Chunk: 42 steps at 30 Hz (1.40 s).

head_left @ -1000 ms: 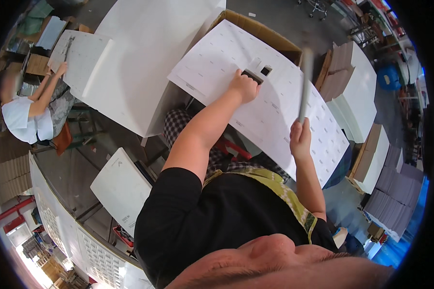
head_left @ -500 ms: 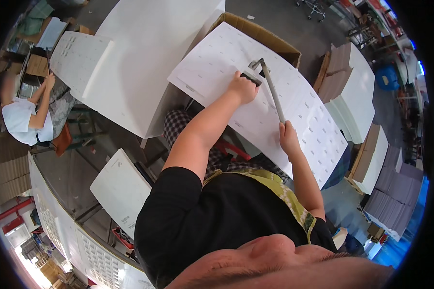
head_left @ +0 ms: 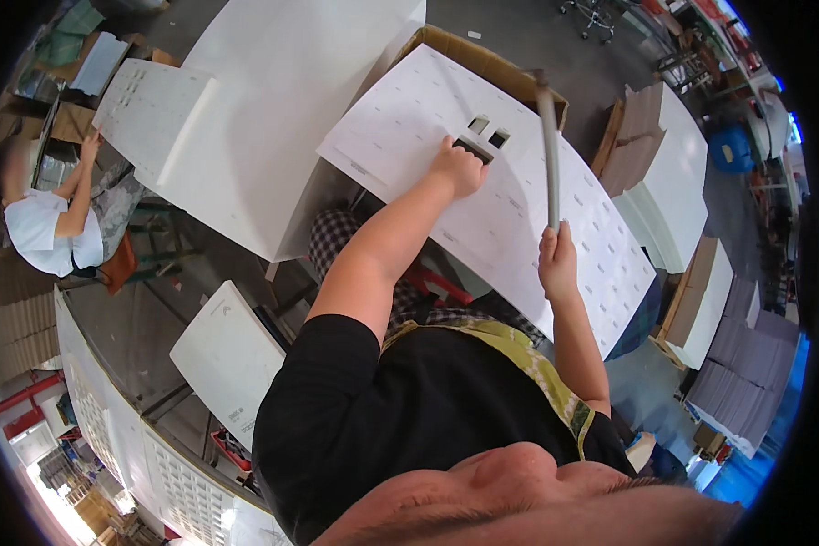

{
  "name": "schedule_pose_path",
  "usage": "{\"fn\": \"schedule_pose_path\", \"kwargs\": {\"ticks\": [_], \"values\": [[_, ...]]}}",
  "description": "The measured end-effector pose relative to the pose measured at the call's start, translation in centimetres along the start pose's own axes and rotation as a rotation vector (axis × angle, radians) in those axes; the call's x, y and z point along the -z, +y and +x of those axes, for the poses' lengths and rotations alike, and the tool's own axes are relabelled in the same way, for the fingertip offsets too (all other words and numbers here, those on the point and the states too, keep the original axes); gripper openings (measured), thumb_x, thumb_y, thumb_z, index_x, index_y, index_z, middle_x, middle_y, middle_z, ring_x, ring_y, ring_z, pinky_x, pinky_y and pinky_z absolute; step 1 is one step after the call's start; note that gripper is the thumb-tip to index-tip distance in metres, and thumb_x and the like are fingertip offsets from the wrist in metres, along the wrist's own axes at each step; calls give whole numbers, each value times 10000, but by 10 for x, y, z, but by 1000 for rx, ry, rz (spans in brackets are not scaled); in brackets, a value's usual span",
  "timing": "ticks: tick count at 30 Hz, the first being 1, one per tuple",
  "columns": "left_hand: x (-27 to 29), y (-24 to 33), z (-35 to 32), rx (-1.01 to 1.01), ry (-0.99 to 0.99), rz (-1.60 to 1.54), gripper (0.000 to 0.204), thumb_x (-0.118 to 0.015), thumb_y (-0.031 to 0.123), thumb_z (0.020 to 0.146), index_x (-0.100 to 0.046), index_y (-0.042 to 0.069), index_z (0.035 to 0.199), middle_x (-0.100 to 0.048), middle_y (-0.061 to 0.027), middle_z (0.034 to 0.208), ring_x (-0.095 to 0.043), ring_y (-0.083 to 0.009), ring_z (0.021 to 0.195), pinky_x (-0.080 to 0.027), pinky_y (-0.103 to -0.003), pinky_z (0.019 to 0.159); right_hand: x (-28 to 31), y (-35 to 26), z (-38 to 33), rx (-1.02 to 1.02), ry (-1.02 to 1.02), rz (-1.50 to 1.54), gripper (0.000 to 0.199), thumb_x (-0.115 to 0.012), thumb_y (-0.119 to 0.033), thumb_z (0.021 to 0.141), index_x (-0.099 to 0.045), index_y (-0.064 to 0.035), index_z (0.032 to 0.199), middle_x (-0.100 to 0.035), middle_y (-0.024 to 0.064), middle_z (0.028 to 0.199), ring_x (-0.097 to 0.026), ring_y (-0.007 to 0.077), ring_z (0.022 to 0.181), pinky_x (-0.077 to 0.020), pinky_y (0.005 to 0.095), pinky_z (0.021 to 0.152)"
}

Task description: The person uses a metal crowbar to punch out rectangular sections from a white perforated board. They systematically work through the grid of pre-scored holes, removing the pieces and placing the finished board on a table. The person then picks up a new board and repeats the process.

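Note:
A wide white sheet (head_left: 400, 118) printed with small dark marks in rows lies in front of me. Around its upper middle are small rectangular cut-outs (head_left: 498, 138) that look dark inside. My left hand (head_left: 460, 170) rests there with curled fingers, closed at the edge of a dark, grey-rimmed rectangle (head_left: 473, 149); what the fingers hold, if anything, is hidden. My right hand (head_left: 558, 259) grips the lower end of a hammer (head_left: 550, 150) with a long grey handle. Its head is raised above the far part of the sheet and blurred by motion.
A brown cardboard box (head_left: 496, 71) stands under the sheet's far edge. Left of it is a large white panel (head_left: 273, 100). Stacks of white and brown sheets (head_left: 664, 191) stand on the right. A person in a white shirt (head_left: 50, 227) sits at far left.
My right hand has lifted the hammer from the cut-outs, up and to the right. The left hand stays in place. The person at far left has shifted their hands slightly.

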State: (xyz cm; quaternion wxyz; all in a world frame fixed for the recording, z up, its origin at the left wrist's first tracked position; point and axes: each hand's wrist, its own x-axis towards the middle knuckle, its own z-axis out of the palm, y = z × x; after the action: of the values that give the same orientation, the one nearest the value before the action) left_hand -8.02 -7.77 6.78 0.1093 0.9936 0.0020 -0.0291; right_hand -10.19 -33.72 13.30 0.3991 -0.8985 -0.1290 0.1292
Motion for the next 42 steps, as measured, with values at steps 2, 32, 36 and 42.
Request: {"fn": "schedule_pose_path", "kwargs": {"ticks": [2, 32, 36, 42], "values": [[1, 1, 0, -6, 2, -8, 418, -393, 342, 942, -687, 119, 745, -688, -82, 783, -638, -265, 823, -285, -482, 989, -3, -3, 4, 56, -60, -58, 290, -430, -267, 985, -459, 7, 893, -563, 290, 706, -536, 498, 693, -420, 517, 630], [-1, 2, 4, -6, -28, 16, 398, -403, 348, 940, -686, 110, 797, -686, -91, 815, -633, -259, 853, -267, -499, 999, -3, 11, 8, -4, -201, -179, 332, -425, -313, 984, -472, 9, 919, -599, 292, 772, -572, 492, 765, -444, 527, 663], [-4, 0, 8, -32, -23, 55, 372, -416, 351, 935, -683, 111, 841, -683, -101, 801, -638, -272, 799, -273, -497, 984, -2, 18, 18, 37, -177, -148, 326, -424, -301, 985, -477, 9, 900, -600, 278, 769, -570, 485, 762, -438, 520, 663], [18, -21, 25, -148, 30, -195, 167, -531, 247, 886, -610, 102, 912, -667, -123, 887, -630, -302, 829, -307, -499, 932, 24, 24, 24, -103, -225, -45, 314, -432, -293, 994, -467, -1, 886, -550, 187, 672, -547, 363, 631, -430, 437, 601]]}}
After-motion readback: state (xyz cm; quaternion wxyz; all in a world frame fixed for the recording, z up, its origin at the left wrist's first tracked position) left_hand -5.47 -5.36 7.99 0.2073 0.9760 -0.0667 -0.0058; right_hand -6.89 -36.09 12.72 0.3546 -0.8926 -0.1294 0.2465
